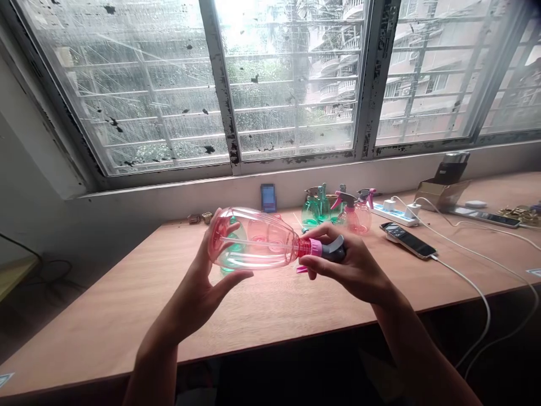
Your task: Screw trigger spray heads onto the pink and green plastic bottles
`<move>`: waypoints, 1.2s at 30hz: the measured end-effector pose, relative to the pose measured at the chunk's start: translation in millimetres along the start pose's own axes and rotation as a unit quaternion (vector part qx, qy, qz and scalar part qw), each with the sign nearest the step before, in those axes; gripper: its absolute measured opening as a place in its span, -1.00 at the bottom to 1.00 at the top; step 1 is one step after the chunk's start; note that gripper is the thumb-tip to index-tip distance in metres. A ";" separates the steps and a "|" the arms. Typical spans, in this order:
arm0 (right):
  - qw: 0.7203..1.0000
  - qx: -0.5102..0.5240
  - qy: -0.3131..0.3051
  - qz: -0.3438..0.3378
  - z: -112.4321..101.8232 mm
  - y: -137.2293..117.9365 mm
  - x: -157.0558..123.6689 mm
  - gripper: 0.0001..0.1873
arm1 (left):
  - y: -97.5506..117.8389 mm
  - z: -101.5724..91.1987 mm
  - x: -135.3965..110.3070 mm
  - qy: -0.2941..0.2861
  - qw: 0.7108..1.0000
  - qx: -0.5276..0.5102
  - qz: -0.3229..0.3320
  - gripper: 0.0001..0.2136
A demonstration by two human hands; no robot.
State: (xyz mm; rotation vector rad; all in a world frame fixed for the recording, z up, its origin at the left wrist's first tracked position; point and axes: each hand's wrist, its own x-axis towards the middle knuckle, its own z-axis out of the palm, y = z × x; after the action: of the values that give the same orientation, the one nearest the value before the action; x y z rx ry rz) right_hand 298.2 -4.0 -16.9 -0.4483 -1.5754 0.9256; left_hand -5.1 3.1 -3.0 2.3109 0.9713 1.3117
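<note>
- Above the middle of the tabletop (pixel 127 304), held level in the air: pink spray bottle (pixel 257 245), base to the left, neck to the right.
- Left hand (pixel 203 287) clamped round the base; right hand (pixel 355 265) closed on the grey spray head (pixel 333 248), just beside the pink collar (pixel 315 247).
- Probably a turning of head against bottle: hold the base firm, twist at the collar rather than the trigger, head and neck in line to avoid cross-threading.
- Mind the thin dip tube (pixel 253 243) inside; no bending.
- Toward the far edge: green and pink spray bottles (pixel 321 206), well apart from both hands; phone (pixel 408 239) to their right.
</note>
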 end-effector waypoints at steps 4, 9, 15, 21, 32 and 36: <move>1.000 0.005 -0.001 -0.001 0.2 -0.6 -0.2 -0.72 | 0.8 0.1 0.1 0.006 1.000 0.011 0.012 -0.10; 1.000 -0.008 0.006 0.001 1.2 0.5 -0.2 -0.71 | 1.4 -3.1 -0.2 0.004 1.000 0.003 -0.013 -0.30; 1.000 -0.004 0.003 -0.005 0.8 2.6 0.6 -0.77 | -0.4 -1.6 0.5 -0.002 1.000 0.001 -0.018 -0.16; 1.000 -0.006 0.008 -0.009 2.5 2.5 -0.1 -0.75 | 3.0 -3.4 -0.1 -0.009 1.000 0.005 -0.022 -0.19; 1.000 -0.026 0.009 0.008 3.3 -2.8 0.6 -0.75 | -3.0 -7.4 -4.7 0.016 0.999 0.028 -0.033 -0.09; 1.000 -0.018 0.002 0.010 2.6 -1.9 0.0 -0.74 | -1.6 -7.0 -3.9 0.005 1.000 0.012 -0.008 -0.02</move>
State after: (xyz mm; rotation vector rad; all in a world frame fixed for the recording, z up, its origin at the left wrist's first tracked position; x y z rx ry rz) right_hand 296.1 -5.9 -15.3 -0.4914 -1.5875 0.9122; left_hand -13.0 1.2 -2.7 2.3122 1.0116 1.3149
